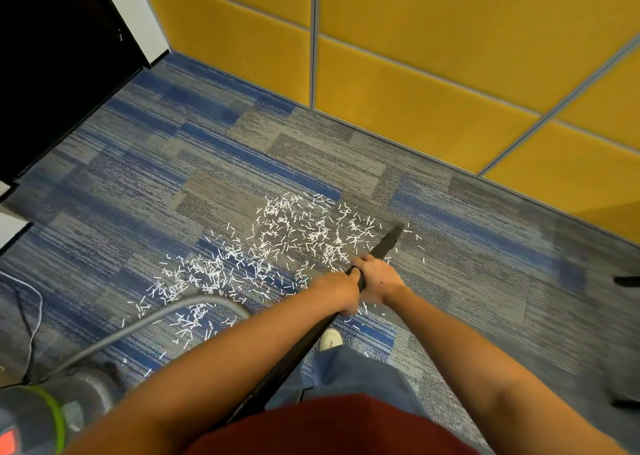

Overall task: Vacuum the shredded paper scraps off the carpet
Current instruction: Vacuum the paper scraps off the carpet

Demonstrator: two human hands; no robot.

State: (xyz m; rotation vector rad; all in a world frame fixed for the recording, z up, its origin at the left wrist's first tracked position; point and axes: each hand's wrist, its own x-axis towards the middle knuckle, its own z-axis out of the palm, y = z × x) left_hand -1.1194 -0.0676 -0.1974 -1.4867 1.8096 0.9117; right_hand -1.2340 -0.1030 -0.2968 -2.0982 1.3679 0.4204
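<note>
A person stands over a scatter of shredded paper scraps (294, 236) on a blue-and-grey striped carpet (138, 177), seen from a head-worn camera looking down along both bare forearms. Both hands are wrapped around the black vacuum wand (301, 350): the left hand (341, 293) grips it nearer the body, fingers curled round the tube, and the right hand (379, 276) clasps it just ahead, touching the left. The wand runs up from the person's waist and ends in a tapered black crevice nozzle (389, 243), whose tip sits at the right edge of the densest patch of scraps, low over the carpet; whether it touches the pile cannot be told. The white strips lie in a loose band from beside the nozzle down and left toward a grey ribbed hose (156, 316), which arcs across the floor to the grey vacuum body (34, 420), banded in green, at the lower left corner. A thin cord (36, 302) loops near the left edge. A white shoe (330, 338) shows beneath blue jeans (346, 375) and a red shirt (329, 427). Yellow padded wall panels (450, 56) line the far side, with a dark door (52, 56) at upper left.
</note>
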